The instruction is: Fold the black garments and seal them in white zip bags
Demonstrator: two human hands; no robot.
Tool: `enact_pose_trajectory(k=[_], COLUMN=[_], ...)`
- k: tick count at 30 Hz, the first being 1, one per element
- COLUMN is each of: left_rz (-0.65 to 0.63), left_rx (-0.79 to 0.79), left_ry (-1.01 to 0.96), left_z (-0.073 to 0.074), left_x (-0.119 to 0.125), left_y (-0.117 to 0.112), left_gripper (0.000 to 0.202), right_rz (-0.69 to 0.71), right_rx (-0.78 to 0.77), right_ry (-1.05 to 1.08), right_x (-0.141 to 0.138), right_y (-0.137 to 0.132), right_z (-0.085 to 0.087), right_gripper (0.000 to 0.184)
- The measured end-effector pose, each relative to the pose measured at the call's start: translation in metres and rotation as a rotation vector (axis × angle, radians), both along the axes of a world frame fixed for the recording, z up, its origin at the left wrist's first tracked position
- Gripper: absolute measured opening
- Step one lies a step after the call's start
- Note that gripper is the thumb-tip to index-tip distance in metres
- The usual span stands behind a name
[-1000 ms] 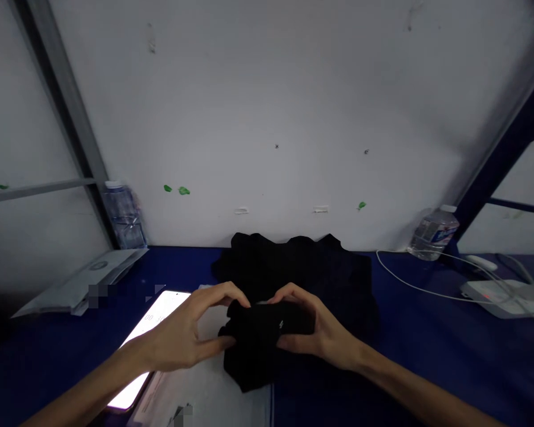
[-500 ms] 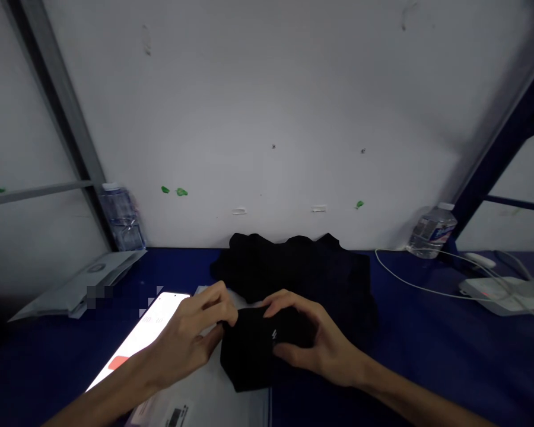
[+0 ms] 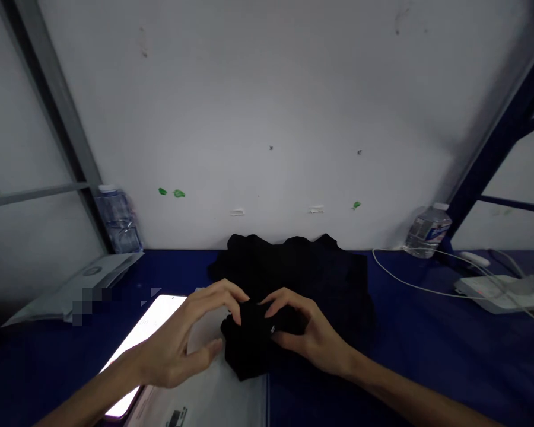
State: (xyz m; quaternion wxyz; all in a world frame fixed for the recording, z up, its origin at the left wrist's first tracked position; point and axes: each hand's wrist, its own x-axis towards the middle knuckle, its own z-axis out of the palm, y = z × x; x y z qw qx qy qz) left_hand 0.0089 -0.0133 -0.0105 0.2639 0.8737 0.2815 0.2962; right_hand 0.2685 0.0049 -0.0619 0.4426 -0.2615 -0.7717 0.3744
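A small bunched piece of black cloth (image 3: 245, 353) with a tiny white mark lies in front of me, over the edge of a clear plastic packet. My right hand (image 3: 315, 333) pinches its right side between thumb and fingers, near the mark. At its left side is my left hand (image 3: 189, 335), thumb and fingers spread apart, the fingertips against the cloth's upper left edge. Directly behind, a larger heap of black fabric (image 3: 293, 267) rests against the wall; where the two dark cloths meet is hard to make out.
A lit phone (image 3: 129, 356) lies under my left forearm, beside the plastic packet (image 3: 209, 394). Plastic bottles stand at the back left (image 3: 120, 222) and back right (image 3: 427, 231). Flat packets (image 3: 80, 284) lie at left. A white power strip (image 3: 489, 290) with cables sits on the blue table (image 3: 409, 367).
My left hand has loosened from a pinch, its thumb coming away from the cloth. The black cloth is more bunched than before. My right hand keeps its grip.
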Motion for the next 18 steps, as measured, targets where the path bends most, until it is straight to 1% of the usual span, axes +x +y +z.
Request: enact_pose_trajectory(k=[1,2,5,9,12,14,15,16,18], left_rz=[0.012,0.042,0.175,0.302,0.361,0.366,0.361,0.349,0.329], left_rx=[-0.02,-0.036,-0.056,-0.07,-0.15,-0.207,-0.227,-0.24,-0.24], left_ry=[0.008,0.019,0.061,0.138,0.228,0.285,0.305,0.32,0.33], left_z=[-0.001,-0.003,-0.008,-0.008,-0.004,-0.001,-0.001,-0.001,-0.005], left_x=[0.002,0.005,0.015,0.022,0.022,0.022,0.021,0.021,0.02], left_y=[-0.001,-0.001,-0.003,-0.009,-0.015,-0.017,-0.018,-0.018,-0.017], left_gripper=[0.011,0.008,0.025,0.032,0.043,0.048,0.049,0.05,0.051], right_rz=[0.003,0.012,0.051,0.097,0.148,0.162,0.155,0.14,0.091], right_rx=[0.035,0.066,0.136,0.173,0.099,0.029,-0.003,-0.035,-0.103], right_ry=[-0.022,-0.045,-0.103,-0.152,-0.169,-0.175,-0.176,-0.183,-0.229], right_x=[0.0,0.0,0.002,0.007,0.008,0.009,0.009,0.009,0.009], right_y=[-0.001,-0.003,-0.007,-0.012,-0.012,-0.01,-0.008,-0.007,-0.006], right_z=[0.0,0.0,0.002,0.008,0.016,0.019,0.019,0.019,0.018], right_gripper=[0.028,0.029,0.031,0.032,0.013,0.013,0.011,0.015,0.039])
